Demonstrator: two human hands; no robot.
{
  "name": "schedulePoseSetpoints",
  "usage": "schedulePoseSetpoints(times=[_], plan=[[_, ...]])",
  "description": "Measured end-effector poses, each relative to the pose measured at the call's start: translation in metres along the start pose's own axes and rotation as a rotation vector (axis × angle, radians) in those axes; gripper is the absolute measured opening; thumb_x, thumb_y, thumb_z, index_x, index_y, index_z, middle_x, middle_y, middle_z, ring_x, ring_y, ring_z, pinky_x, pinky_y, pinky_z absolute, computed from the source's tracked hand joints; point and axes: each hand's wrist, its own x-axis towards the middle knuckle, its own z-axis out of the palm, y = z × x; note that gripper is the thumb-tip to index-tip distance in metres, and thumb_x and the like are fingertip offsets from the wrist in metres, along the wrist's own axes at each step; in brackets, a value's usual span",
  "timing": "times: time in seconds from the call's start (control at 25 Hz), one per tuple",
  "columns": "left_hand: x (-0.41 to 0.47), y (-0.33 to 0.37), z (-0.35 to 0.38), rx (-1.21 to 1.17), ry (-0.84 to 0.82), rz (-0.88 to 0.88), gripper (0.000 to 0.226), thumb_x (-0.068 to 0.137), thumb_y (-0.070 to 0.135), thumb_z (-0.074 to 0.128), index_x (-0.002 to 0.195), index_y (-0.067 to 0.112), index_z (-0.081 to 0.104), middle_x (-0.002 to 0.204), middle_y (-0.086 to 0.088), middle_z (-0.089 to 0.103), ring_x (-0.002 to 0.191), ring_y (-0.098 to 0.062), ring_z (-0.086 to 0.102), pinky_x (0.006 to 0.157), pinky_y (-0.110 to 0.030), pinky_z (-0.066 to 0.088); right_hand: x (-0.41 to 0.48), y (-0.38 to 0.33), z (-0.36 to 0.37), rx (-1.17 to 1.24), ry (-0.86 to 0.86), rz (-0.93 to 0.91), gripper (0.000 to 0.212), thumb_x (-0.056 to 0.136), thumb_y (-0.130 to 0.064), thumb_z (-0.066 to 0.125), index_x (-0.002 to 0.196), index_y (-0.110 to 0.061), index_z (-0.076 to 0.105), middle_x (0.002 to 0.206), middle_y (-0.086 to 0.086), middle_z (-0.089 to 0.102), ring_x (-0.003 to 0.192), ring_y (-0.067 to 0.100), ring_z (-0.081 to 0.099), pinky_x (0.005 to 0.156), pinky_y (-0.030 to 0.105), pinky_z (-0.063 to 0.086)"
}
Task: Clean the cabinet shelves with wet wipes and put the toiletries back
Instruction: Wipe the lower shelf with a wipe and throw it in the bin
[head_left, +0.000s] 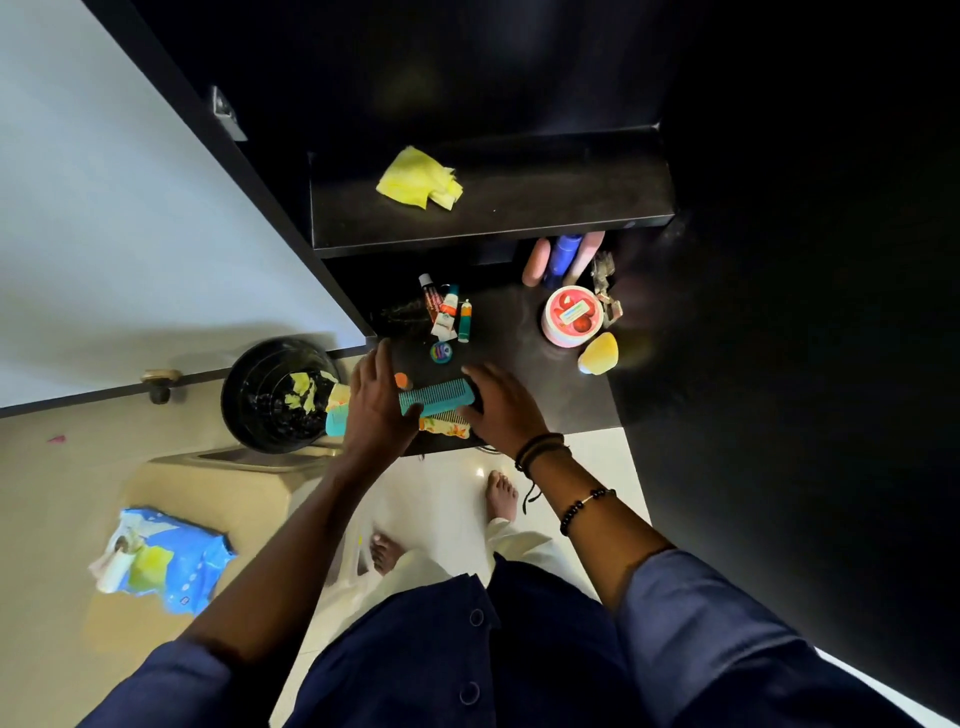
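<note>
The left hand (376, 402) pinches one end of the teal comb (436, 396) between thumb and fingers. The right hand (493, 408) closes over the other end, so the comb is held by both ends just above the front of the lower shelf (519, 353). Beneath it I see a floral pouch (444, 427) and what looks like a second, finer comb. From where I stand, the step seems to be setting the comb back among the toiletries. To do it well, I would lay it flat on bare shelf with its teeth clear of the pouch. It should not perch on the front edge, where it could slide off towards the floor. The tubes (444, 312) and small round tin (441, 352) lie just behind, so the knuckles should not nudge them. The yellow wipe (418, 179) lies on the upper shelf (545, 208), well apart.
</note>
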Motion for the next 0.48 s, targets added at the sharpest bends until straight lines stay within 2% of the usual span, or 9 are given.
schedulePoseSetpoints(times=[0.16, 0.28, 0.36, 0.48], plan=[[0.004, -0.046, 0.007, 0.074, -0.117, -0.107, 0.101, 0.069, 0.019, 0.08, 0.148, 0.002, 0.019, 0.149, -0.02, 0.029, 0.139, -0.039, 0.02, 0.116, -0.052, 0.019, 0.016, -0.005, 0.022, -0.099, -0.1, -0.024, 0.06, 0.084, -0.024, 0.067, 0.138, -0.01, 0.044, 0.141, 0.007, 0.044, 0.126, 0.026, 0.045, 0.102, 0.037, 0.043], [0.012, -0.071, 0.006, 0.066, -0.178, -0.253, 0.1, 0.072, 0.022, 0.079, 0.149, 0.009, 0.018, 0.153, -0.021, 0.02, 0.142, -0.04, 0.012, 0.115, -0.05, 0.014, 0.027, -0.005, 0.032, -0.21, -0.128, -0.049, 0.058, 0.085, -0.024, 0.066, 0.137, -0.011, 0.044, 0.14, 0.006, 0.044, 0.127, 0.027, 0.042, 0.099, 0.038, 0.043], [0.018, -0.085, 0.005, -0.015, -0.235, -0.305, 0.097, 0.07, 0.019, 0.082, 0.148, 0.009, 0.024, 0.148, -0.022, 0.027, 0.137, -0.039, 0.025, 0.112, -0.045, 0.023, 0.03, -0.005, 0.037, -0.283, -0.123, -0.073, 0.054, 0.086, -0.023, 0.064, 0.135, -0.011, 0.047, 0.138, 0.006, 0.045, 0.125, 0.027, 0.042, 0.095, 0.038, 0.043], [0.022, -0.099, 0.005, -0.121, -0.24, -0.31, 0.08, 0.062, 0.018, 0.087, 0.131, 0.009, 0.048, 0.127, -0.02, 0.049, 0.115, -0.035, 0.05, 0.093, -0.037, 0.043, 0.025, -0.004, 0.043, -0.315, -0.108, -0.055, 0.045, 0.088, -0.023, 0.061, 0.129, -0.01, 0.05, 0.135, 0.007, 0.046, 0.123, 0.028, 0.042, 0.091, 0.038, 0.041]])
